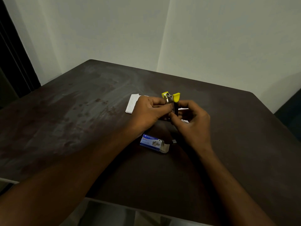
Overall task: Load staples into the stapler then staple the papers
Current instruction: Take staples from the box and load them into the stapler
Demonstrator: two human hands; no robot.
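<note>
A small yellow and black stapler [173, 100] is held upright above the table, its top swung open so the metal channel shows. My left hand [149, 111] grips its left side. My right hand [193, 121] pinches it from the right at the channel; whether staples are between those fingers I cannot tell. White papers [132, 103] lie flat on the table behind my hands, mostly hidden by them. A blue staple box [152, 142] with its end flap open lies on the table below my hands. A short strip of staples [174, 141] rests just right of the box.
The dark brown table [73, 119] has a worn, marked surface and stands in a corner of pale walls. Its near edge runs under my forearms. A dark doorway or frame is at the far left.
</note>
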